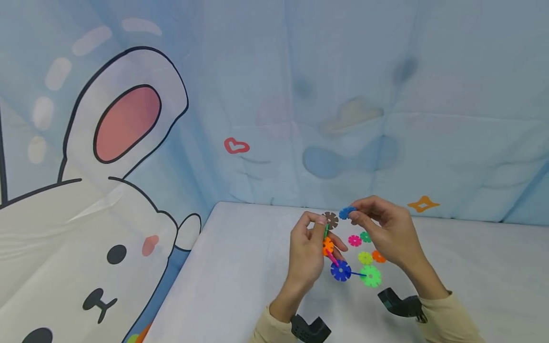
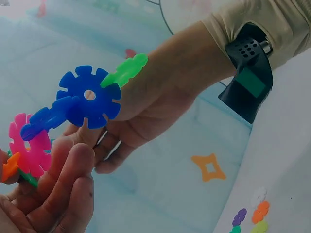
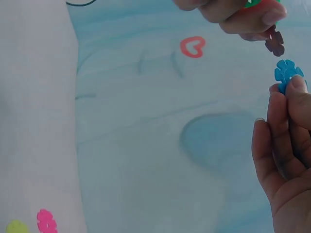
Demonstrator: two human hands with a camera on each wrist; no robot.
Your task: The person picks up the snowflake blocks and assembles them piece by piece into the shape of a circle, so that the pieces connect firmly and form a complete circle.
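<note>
My left hand [image 1: 306, 247] grips a chain of notched plastic snowflake discs. From the top it runs through a brown disc [image 1: 330, 220], a green one seen edge-on, an orange disc [image 1: 328, 246], a pink one, a dark blue disc [image 1: 340, 270], another blue one edge-on, and a light green disc [image 1: 371, 276] at the low end. Between thumb and fingertips, my right hand [image 1: 388, 228] pinches a single blue disc [image 3: 287, 73]. A small gap separates that disc from the brown disc [image 3: 275, 42] in the right wrist view. Fingers partly hide the chain's upper part.
Several loose discs lie on the white table [image 1: 240, 267] beyond the chain, among them pink [image 1: 354, 240], yellow [image 1: 365, 258] and orange [image 1: 379, 256]. A purple disc [image 2: 239, 217] shows in the left wrist view. A blue printed curtain [image 1: 266, 105] hangs behind the table.
</note>
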